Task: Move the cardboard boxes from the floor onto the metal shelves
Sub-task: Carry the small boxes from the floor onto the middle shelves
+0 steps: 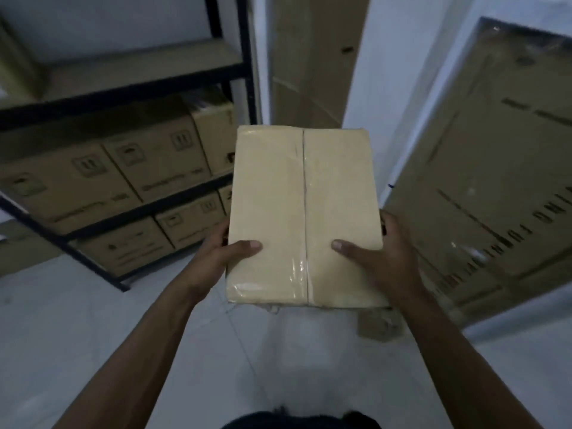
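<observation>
I hold a pale cardboard box (301, 212), taped along its middle seam, up in front of me above the floor. My left hand (216, 258) grips its near left edge, thumb on top and fingers underneath. My right hand (380, 258) grips the near right edge the same way. The black metal shelves (130, 91) stand to the left, their lower levels filled with several printed cardboard boxes (154, 159). The level above them shows a bare board.
A large flat carton wrapped in plastic (501, 168) leans against the wall on the right. Another tall carton (312, 57) stands behind the box, beside a white wall corner. A small piece of cardboard (376, 325) lies on the pale tiled floor beneath the box.
</observation>
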